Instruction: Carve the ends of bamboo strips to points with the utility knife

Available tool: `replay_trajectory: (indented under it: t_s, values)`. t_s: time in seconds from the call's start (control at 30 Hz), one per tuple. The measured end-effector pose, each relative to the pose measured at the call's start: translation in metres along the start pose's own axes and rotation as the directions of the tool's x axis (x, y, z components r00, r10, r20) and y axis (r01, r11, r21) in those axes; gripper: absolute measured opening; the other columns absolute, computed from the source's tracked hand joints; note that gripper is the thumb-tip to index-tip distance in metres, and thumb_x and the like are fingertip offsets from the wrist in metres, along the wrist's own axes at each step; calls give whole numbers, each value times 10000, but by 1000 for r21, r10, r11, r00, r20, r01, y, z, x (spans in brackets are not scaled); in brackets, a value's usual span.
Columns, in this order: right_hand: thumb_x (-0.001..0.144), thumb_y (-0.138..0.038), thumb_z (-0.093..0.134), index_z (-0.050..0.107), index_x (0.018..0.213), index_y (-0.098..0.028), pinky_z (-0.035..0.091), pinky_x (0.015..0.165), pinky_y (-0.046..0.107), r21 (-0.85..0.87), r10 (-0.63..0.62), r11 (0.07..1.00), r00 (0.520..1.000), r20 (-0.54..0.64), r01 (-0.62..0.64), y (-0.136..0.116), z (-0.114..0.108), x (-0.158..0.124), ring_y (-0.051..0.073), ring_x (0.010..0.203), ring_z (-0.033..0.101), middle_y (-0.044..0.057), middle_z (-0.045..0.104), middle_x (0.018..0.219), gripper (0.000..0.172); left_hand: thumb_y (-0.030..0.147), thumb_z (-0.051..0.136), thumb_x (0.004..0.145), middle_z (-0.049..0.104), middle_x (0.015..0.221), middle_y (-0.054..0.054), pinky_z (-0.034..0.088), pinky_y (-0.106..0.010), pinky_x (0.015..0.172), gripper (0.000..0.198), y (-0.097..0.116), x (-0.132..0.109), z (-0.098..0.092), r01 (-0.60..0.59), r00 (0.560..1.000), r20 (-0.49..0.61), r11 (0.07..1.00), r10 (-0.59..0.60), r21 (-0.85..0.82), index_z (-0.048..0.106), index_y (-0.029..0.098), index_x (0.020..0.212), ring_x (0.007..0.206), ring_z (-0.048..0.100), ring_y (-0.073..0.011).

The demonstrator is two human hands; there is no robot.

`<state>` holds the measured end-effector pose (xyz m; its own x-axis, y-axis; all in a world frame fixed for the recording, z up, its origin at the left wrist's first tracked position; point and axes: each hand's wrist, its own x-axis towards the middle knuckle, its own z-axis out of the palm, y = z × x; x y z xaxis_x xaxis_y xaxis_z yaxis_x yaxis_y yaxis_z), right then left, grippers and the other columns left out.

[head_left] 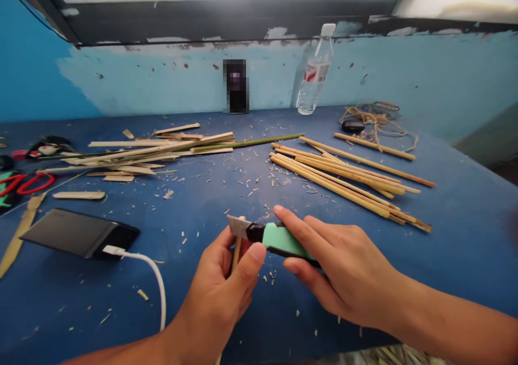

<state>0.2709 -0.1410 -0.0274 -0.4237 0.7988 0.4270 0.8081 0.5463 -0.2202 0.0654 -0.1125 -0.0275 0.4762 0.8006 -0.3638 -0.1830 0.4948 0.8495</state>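
Note:
My left hand (220, 289) pinches a thin bamboo stick (237, 251) upright between thumb and fingers. Across the stick's top end lies the blade of a green-handled utility knife (279, 240), gripped by my right hand (343, 270) with the index finger stretched along the handle. Both hands hover low over the blue table (445, 246), near its front edge. Most of the stick is hidden inside my left hand.
A bundle of long bamboo sticks (348, 178) lies to the right, split bamboo strips (154, 151) to the left. A phone (79, 232) with a white cable (156, 278), red scissors (28, 184), a water bottle (314, 73) and tangled twine (378, 119) also sit here. Shavings litter the surface.

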Motion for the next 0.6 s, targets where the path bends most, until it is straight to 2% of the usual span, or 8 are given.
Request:
replay_trajectory:
  t_s: [0.13,0.27,0.43,0.6]
  values:
    - [1102,-438,344,358,1536,-151,451,538,320,76,-32,997,997,76,27,5,-3,-2,198,697,685,37,710,952,521,607,777,850,253,539,156,177,-84,355,478,2,-4,-4,47,997,66,999,-46,-19,453,257,887,415,127,-29]
    - [1105,-430,338,363,1528,-147,439,538,317,63,-28,998,996,81,23,5,-4,-3,196,694,685,38,706,946,510,586,787,851,291,552,152,123,-99,349,476,4,-6,-3,9,999,31,1000,-9,20,446,257,903,419,113,-32]
    - [1103,-435,348,394,1510,-124,419,506,310,-53,-34,998,999,24,36,0,-3,-3,179,594,616,19,657,847,514,607,745,876,259,544,146,149,-119,344,483,3,-5,0,-3,1000,24,998,1,63,424,249,826,404,119,-33]
    - [1098,-427,351,418,1503,-108,406,494,330,-188,-10,982,999,-36,3,-7,-2,-5,189,552,596,17,642,797,519,640,699,895,264,540,132,164,-146,344,464,1,-3,-1,-30,997,-65,981,43,193,461,246,832,405,160,-45]
